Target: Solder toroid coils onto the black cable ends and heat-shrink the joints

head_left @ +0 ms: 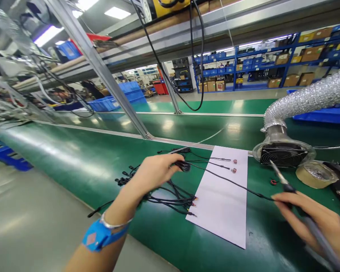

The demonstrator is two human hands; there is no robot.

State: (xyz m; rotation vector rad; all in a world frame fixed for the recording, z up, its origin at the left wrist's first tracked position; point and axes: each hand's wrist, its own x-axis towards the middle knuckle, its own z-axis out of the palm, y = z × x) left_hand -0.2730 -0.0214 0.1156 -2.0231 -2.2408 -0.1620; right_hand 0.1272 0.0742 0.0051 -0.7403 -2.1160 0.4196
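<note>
- We observe the left forearm (95, 258) extended diagonally up from the bottom edge.
- We find the left hand (154, 170) back uppermost, thumb and fingers pinched together.
- We record the right hand (314, 217) at lower right, slightly blurred, curled in a grip, fingertips pointing left.

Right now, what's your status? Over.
Left hand gripping coiled black cable. Right hand holding soldering iron, cable stretched to it. More cables bunched nearby.

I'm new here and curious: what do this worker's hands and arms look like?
The left hand and right hand are gloveless. A blue band with a squarish patch circles the left wrist, beside a thin, shiny, pale bracelet. No sleeve shows.
</note>
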